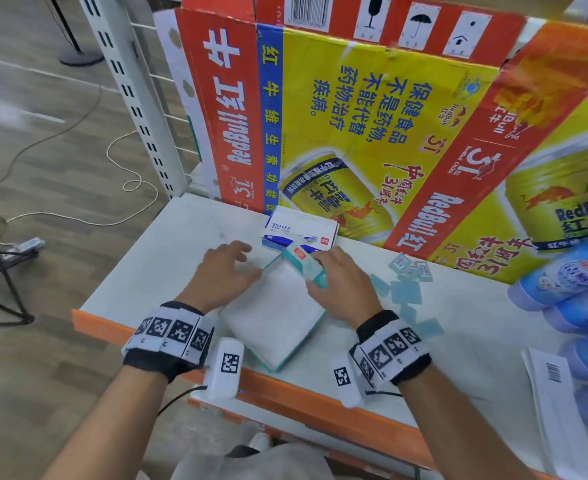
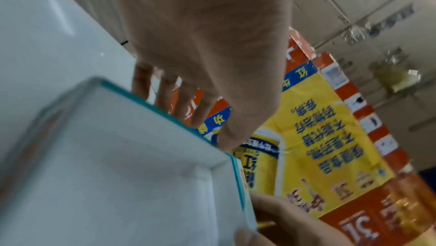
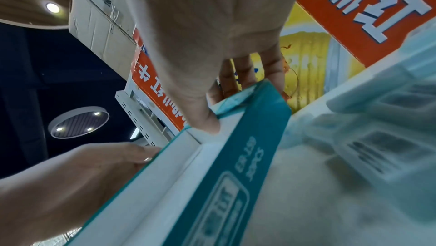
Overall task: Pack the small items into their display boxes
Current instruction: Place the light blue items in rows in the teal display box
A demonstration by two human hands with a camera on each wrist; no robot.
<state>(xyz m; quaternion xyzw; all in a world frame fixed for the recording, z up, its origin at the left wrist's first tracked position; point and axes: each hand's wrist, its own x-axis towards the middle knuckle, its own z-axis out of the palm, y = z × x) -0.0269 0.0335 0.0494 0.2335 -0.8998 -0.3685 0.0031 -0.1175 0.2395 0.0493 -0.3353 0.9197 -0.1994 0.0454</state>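
An open teal display box with a bare white inside lies near the shelf's front edge; it also shows as the box and the box. My right hand pinches its far right wall and flap, thumb inside and fingers outside, seen closer as the right hand. My left hand lies spread beside the box's left wall, its thumb against the rim. Several small pale-blue wrapped items lie loose to the right of the box, blurred in the right wrist view.
A blue-and-white eraser box stands just behind the teal one. A large Red Bull carton walls off the back. Blue packs and a barcoded sheet crowd the right. The shelf has an orange front lip.
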